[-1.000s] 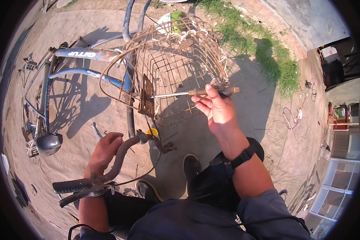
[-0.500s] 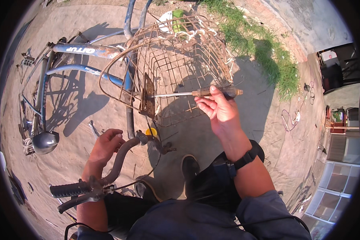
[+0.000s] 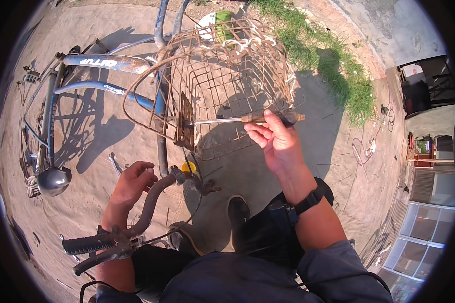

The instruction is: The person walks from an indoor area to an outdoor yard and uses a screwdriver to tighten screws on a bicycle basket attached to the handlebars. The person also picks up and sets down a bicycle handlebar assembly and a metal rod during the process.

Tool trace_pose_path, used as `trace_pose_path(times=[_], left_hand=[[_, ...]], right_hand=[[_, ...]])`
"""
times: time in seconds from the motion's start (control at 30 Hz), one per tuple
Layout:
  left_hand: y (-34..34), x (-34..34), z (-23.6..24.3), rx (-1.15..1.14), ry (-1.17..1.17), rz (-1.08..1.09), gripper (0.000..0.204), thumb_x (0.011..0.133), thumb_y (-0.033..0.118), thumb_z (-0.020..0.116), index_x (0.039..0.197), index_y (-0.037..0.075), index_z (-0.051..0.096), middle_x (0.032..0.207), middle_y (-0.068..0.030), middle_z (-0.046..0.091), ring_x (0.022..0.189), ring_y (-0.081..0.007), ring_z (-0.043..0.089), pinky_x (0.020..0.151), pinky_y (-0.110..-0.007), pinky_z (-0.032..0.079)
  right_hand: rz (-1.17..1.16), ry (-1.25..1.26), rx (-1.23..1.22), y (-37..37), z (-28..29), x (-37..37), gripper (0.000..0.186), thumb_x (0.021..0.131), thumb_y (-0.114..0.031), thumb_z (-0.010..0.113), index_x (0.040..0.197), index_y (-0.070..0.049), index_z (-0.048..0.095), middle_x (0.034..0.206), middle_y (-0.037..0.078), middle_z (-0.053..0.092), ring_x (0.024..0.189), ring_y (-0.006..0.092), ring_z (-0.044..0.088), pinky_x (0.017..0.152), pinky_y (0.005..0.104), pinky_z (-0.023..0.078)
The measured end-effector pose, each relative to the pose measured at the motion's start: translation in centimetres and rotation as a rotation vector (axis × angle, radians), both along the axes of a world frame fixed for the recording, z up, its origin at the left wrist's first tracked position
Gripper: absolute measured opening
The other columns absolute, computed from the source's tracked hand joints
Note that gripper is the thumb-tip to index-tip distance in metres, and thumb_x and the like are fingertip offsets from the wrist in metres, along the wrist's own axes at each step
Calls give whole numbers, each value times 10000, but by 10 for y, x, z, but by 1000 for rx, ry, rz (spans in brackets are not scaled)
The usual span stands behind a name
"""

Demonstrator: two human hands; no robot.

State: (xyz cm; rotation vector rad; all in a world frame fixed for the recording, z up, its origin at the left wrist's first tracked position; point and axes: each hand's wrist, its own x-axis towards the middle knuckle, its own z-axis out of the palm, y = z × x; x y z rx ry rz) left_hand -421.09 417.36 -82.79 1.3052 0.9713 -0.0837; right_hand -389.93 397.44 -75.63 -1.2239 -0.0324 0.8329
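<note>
My right hand [image 3: 279,146] grips the brown wooden handle of a screwdriver [image 3: 218,120], thumb on top and fingers bent beneath. The screwdriver lies nearly level, its metal shaft reaching left to a rusty perforated plate [image 3: 186,123] at the side of a rusty wire basket [image 3: 232,76]. Whether the tip sits on a screw is too small to tell. My left hand [image 3: 132,184] is beside the bent handlebar [image 3: 152,204], its fingers curled toward the thumb. Anything between them is hidden. The bar and its black grip [image 3: 83,243] cross in front of my left forearm.
A blue bicycle frame [image 3: 106,61] lies to the left, with a round dark headlamp-like dome [image 3: 54,182] near it. A wrench [image 3: 115,164] and a yellow round object [image 3: 188,167] are on the ground. Grass [image 3: 348,93] grows along the brick edge at upper right.
The whole view has shifted very slightly. My right hand keeps the screwdriver at the plate, and my left hand stays beside the handlebar.
</note>
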Motion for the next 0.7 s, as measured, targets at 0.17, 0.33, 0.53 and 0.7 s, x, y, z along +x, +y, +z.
trace_pose_path(times=[0.17,0.33,0.53,0.7], left_hand=[[2,-2,-5,-17,-24,15,320,1013,203,578,1242,-21,585,928,-96,703,765,-146,654,691,-292,545],[3,-1,-3,-27,-29,24,319,1012,202,582,1236,-25,587,917,-95,698,757,-147,656,685,-293,547],[3,1,-3,-21,-40,22,323,1012,208,587,1232,-30,589,920,-100,698,755,-147,662,684,-290,549],[4,3,-5,-8,-35,3,326,1011,210,590,1231,-32,588,929,-108,700,767,-151,678,689,-290,554]], right_hand=[[-31,33,7,3,3,0,202,964,-211,691,1043,-48,602,982,120,679,927,301,723,818,397,608],[-10,-24,-13,-4,-3,7,206,994,-220,640,1091,-39,619,1040,193,722,960,296,728,843,379,606],[-18,25,3,1,0,3,198,950,-199,713,1029,-54,604,982,111,679,902,300,728,792,384,614],[-15,26,15,0,0,3,204,948,-196,711,1038,-48,603,981,111,678,905,304,727,801,387,615]])
